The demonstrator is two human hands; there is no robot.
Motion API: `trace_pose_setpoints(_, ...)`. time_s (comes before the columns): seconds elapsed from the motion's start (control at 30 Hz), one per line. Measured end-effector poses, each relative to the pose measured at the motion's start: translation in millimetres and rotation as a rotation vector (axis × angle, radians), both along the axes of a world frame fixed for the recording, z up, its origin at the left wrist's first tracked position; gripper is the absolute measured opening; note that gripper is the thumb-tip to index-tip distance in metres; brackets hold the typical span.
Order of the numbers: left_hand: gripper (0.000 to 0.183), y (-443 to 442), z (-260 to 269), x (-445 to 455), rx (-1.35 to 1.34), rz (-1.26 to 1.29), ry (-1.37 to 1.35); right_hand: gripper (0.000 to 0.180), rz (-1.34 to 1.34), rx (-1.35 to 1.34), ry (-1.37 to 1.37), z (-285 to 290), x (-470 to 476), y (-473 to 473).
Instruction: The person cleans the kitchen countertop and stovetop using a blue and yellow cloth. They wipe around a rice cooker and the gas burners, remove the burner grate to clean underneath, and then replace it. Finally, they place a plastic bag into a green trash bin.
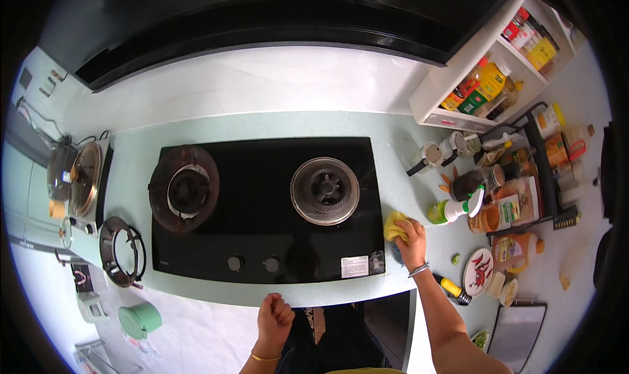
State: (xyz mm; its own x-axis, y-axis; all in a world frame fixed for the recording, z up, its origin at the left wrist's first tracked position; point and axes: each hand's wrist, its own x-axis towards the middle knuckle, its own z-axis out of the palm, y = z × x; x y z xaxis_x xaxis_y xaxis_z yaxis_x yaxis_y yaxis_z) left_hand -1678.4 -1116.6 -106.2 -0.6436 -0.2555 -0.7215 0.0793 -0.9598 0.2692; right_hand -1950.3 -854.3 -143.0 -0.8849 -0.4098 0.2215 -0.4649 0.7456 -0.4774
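Observation:
My right hand grips a yellow cloth on the pale countertop, just beyond the right edge of a black glass gas hob. Part of the cloth is hidden under my fingers, and something blue shows below it. My left hand, loosely curled with nothing in it, is at the counter's front edge, below two control knobs. The left burner carries a dark pan support; the right burner has a metal ring and no support. Another pan support lies left of the hob.
A green-and-white spray bottle lies near my right hand. Jars, a condiment rack and a plate of red chillies line the right side. An electric cooker with a glass lid stands left. A range hood hangs above.

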Motion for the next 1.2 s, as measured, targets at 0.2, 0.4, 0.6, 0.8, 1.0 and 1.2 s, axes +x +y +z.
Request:
trace_pose_setpoints(0.2,0.028,44.7,8.1,-23.0,0.035,-0.04,-0.001,0.048,0.265,0.028,0.159,-8.3,-98.6,-112.1)
trace_pose_setpoints(0.4,0.028,37.2,-3.0,0.0,0.011,-0.018,-0.073,0.049,0.215,0.53,0.273,-57.2,-5.8,-90.4)
trace_pose_setpoints(0.6,0.029,21.9,-8.1,32.9,0.029,-0.011,-0.059,0.041,0.398,0.303,0.162,-36.5,74.9,-201.6)
trace_pose_setpoints(0.8,0.03,-2.5,-13.4,76.5,0.07,0.118,-0.094,0.047,0.108,0.521,0.146,-48.5,25.2,-334.2)
trace_pose_setpoints(1.0,0.03,-12.3,-25.9,122.4,0.084,0.217,-0.092,0.061,-0.084,0.592,0.231,-41.5,-23.9,-351.6)
trace_pose_setpoints(1.2,0.03,-30.6,-17.8,132.1,0.014,0.188,-0.04,0.063,0.258,0.516,0.11,-33.1,88.9,-272.2)
